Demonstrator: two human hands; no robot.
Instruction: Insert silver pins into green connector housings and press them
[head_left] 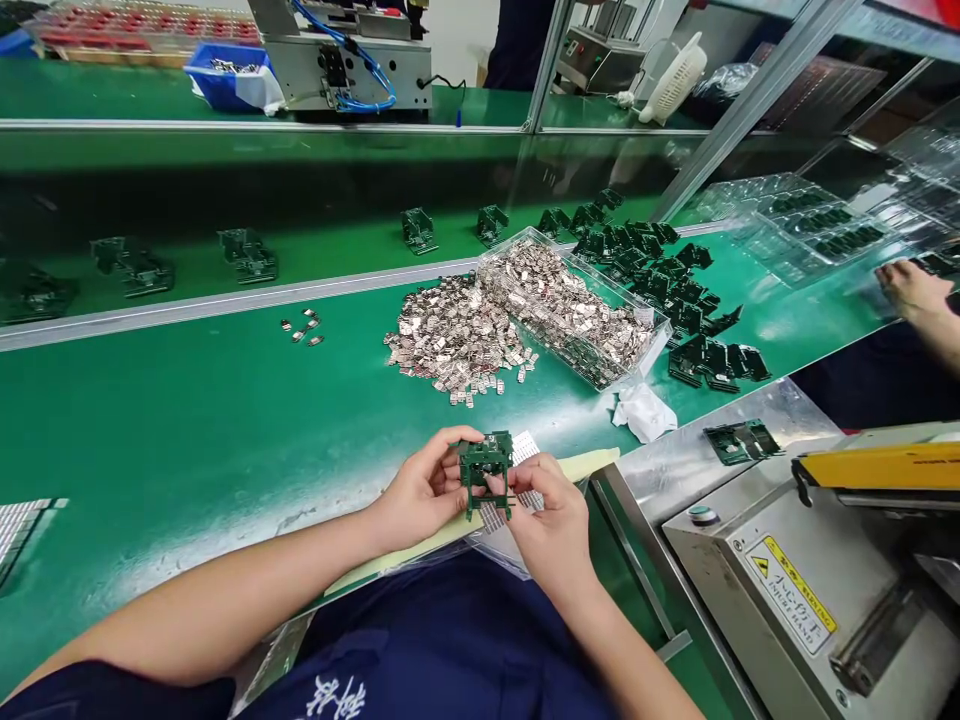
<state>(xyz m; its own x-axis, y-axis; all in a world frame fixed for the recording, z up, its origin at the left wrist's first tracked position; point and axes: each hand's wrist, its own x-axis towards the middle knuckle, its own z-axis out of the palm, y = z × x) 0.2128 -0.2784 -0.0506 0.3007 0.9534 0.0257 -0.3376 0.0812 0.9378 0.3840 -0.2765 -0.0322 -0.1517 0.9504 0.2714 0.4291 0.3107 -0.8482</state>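
Just above my lap, a small green circuit board (487,452) with an open, frame-like middle is held up in front of me. My left hand (424,492) grips its left side between thumb and fingers. At the right edge my right hand (553,515) pinches the same board, its thumb and index finger reaching into the opening. Whether a small part is also between those fingertips, I cannot make out. Behind the hands lies a sheet with rows of small pale pieces (527,447), partly covered. Beyond it a heap of small silvery metal parts (457,335) spreads on the green bench.
A clear tray (660,340) of the same metal parts rests beside the heap, with many green boards (675,290) to its right. Crumpled white paper (643,412) lies nearer. At right are a machine with a warning label (791,595) and another person's hand (911,285).
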